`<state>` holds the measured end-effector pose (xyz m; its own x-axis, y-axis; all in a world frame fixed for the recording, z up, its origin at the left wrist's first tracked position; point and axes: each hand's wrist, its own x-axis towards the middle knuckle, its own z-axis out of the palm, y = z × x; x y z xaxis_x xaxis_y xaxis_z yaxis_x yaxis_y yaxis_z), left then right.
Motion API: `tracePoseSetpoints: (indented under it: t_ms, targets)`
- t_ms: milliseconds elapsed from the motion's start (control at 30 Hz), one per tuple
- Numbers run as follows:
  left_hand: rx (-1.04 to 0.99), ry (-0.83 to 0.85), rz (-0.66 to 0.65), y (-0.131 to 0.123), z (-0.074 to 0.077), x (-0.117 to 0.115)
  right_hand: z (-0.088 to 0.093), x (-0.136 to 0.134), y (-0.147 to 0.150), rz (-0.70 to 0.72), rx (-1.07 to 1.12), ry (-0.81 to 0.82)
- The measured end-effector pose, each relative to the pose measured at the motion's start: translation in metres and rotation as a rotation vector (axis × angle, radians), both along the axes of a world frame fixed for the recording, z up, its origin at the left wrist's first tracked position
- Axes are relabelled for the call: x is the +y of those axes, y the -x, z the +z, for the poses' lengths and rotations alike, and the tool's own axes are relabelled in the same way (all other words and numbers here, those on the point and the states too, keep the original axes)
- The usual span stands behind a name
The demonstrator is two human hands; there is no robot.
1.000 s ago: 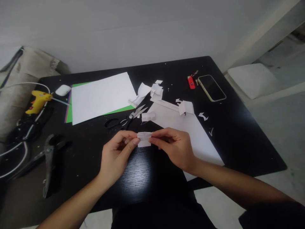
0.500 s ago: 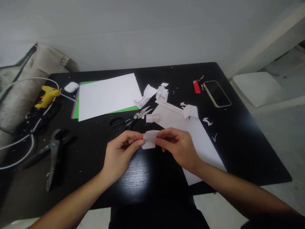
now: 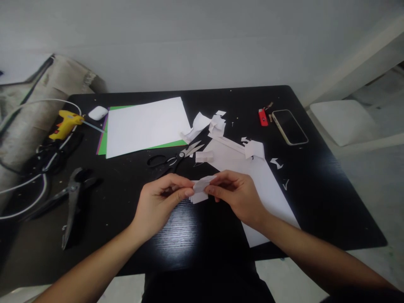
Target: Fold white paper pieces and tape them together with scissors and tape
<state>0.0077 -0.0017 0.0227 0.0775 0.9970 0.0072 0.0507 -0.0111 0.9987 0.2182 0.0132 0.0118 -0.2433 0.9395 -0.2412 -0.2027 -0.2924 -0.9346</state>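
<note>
Small folded white paper pieces (image 3: 200, 198) are pinched between my two hands, held above the near middle of the black table. My left hand (image 3: 159, 202) grips their left edge between thumb and fingers. On the right side, my right hand (image 3: 237, 194) pinches the paper, whose upper layer looks tilted apart from the layers beneath. Just beyond the hands lie black-handled scissors (image 3: 176, 156), blades open and pointing right. A small folded paper strip (image 3: 204, 157) rests beside them. Part of a large white sheet (image 3: 268, 185) is hidden under my right forearm.
White paper (image 3: 145, 126) lies over green sheets at the back left. Further left are a yellow glue gun (image 3: 65, 125), its cable, a white case (image 3: 98, 112) and pliers (image 3: 74, 198). A red lighter (image 3: 262, 117), a phone (image 3: 289, 127) and paper scraps (image 3: 217, 124) lie toward the back.
The upper paper layer has tilted, its right side now higher, and several lower layers show at the bottom left. Both hands keep their pinch in nearly the same place.
</note>
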Motion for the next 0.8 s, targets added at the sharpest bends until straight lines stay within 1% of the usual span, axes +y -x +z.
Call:
tracePoseSetpoints:
  t_ms: [133, 267, 400, 633, 800]
  targets:
    - [0.029, -0.018, -0.026, 0.0018, 0.0009, 0.0009, 0.0039, 0.0001, 0.0004, -0.009, -0.022, -0.015]
    - [0.119, -0.079, -0.027, 0.0027, -0.0009, 0.0, 0.0051, -0.0014, 0.0019, -0.031, -0.056, -0.041]
    - [0.203, -0.096, -0.021, 0.0026, -0.0039, -0.0017, 0.0036, -0.0042, 0.0032, -0.014, -0.101, -0.069]
    - [0.209, -0.149, -0.026, 0.0009, -0.005, -0.0015, 0.0015, -0.0052, 0.0033, 0.036, -0.139, -0.148]
    - [0.248, -0.208, -0.025, 0.0006, -0.0049, -0.0026, -0.0003, -0.0086, 0.0027, 0.019, -0.171, -0.238]
